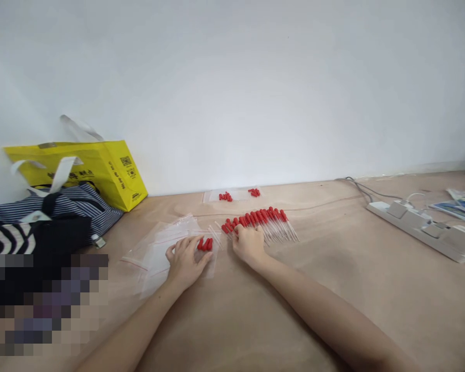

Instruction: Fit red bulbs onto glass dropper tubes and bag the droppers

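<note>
A row of droppers (271, 219) with red rubber bulbs and thin clear tubes lies slanted on the wooden table. At the row's left end, my right hand (249, 244) is closed, its fingertips on a red-bulbed dropper; the hand hides most of that dropper. My left hand (186, 261) rests with fingers spread on clear zip bags (155, 258). Beside its fingertips are several loose red rubber bulbs (205, 244) on the plastic. Between the hands lie a few thin clear tubes (216, 236) without bulbs.
Farther back, another clear bag (238, 195) bears two clusters of red bulbs. A yellow bag (118, 175) and dark striped cloth (96, 206) stand at left. At right are a white power strip (422, 230) with plugs and cables, and printed papers (457, 209). A wall closes the back.
</note>
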A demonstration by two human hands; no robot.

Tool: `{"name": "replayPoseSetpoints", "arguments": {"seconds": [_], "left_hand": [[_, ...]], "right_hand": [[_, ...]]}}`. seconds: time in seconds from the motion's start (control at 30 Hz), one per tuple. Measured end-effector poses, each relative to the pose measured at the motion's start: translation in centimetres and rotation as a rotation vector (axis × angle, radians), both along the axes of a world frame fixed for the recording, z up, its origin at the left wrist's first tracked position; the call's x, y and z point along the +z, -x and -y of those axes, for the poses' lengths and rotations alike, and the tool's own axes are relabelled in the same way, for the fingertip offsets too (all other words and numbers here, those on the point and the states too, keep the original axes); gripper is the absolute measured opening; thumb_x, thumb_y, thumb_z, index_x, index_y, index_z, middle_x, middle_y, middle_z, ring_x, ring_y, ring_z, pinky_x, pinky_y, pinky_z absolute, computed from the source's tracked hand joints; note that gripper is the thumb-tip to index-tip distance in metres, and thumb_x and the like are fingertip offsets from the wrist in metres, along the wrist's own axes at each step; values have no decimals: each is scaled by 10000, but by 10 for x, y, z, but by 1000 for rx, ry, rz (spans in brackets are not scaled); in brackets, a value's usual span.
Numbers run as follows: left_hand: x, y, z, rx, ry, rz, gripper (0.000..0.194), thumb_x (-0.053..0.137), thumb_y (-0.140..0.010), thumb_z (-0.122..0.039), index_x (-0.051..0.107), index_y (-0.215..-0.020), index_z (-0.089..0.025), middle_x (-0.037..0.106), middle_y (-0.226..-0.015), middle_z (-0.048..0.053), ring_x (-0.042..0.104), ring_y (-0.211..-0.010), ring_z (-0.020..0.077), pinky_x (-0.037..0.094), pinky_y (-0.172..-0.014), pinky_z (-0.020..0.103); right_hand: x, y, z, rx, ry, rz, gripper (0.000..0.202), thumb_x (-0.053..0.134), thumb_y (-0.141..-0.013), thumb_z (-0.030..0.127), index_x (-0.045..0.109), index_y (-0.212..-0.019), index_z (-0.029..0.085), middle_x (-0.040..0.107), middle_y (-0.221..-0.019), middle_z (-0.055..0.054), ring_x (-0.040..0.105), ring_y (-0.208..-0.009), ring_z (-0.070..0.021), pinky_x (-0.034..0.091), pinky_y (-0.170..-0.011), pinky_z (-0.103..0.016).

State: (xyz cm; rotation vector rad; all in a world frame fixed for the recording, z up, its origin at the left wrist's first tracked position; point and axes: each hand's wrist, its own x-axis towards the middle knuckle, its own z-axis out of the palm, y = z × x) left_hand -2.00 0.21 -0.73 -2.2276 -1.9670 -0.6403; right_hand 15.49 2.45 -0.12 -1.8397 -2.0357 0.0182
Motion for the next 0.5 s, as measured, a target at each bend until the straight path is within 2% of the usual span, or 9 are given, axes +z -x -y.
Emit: {"name": "replayPoseSetpoints", "arguments": {"seconds": [0.27, 0.5], "left_hand": [[0, 0, -5, -15, 62, 13, 242, 532, -745, -324, 578, -970, -248, 596, -1035, 39, 494, -1010, 234, 246, -870, 439], [0, 2, -6, -28, 73, 50, 221, 527, -750, -321, 585, -950, -247, 607, -1009, 36, 512, -989, 232, 278, -841, 421]], "right_hand": [[2, 12, -4, -35, 73, 41, 206, 422, -775, 226, 584, -835, 114, 659, -791, -146, 612, -708, -219, 232, -723, -344], [2, 13, -8, -47, 63, 18, 227, 431, -786, 253, 560, -886, 95, 655, -802, -154, 608, -723, -225, 223, -725, -343]]}}
